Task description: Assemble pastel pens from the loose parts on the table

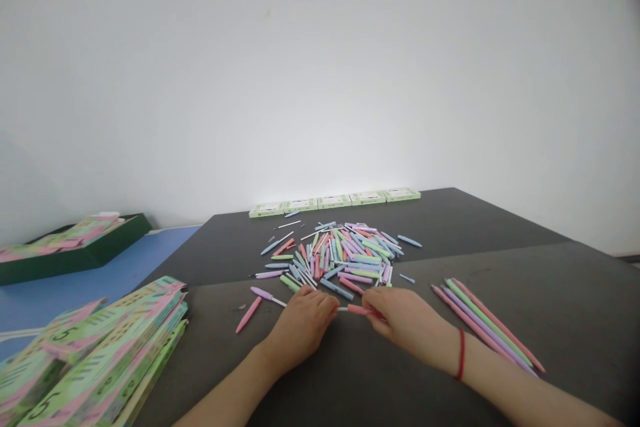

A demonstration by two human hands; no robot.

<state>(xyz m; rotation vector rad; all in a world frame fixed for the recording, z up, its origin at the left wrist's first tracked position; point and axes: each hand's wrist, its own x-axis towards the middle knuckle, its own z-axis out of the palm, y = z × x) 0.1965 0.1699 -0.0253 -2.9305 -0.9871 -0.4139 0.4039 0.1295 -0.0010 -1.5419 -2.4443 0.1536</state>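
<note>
My left hand (310, 317) is closed around a thin white pen refill (343, 309), whose end shows beyond the fingers. Opposite it, my right hand (400, 313) grips a pink pen barrel (357, 309) in line with that refill. Left of my left hand lie a pink barrel piece (249, 315) and a purple piece (261, 293) with a white stem reaching toward my fingers; whether they touch is unclear. Just beyond both hands spreads a heap of pen parts (345, 257) in pink, green, blue and purple, with white refills among them.
Several whole-looking pens (487, 327) lie side by side at right on the dark table (520, 267). Stacked printed boxes (100, 353) stand at front left. A green tray (110, 240) holds more packaging on a blue surface. Flat boxes (335, 201) line the far edge by the wall.
</note>
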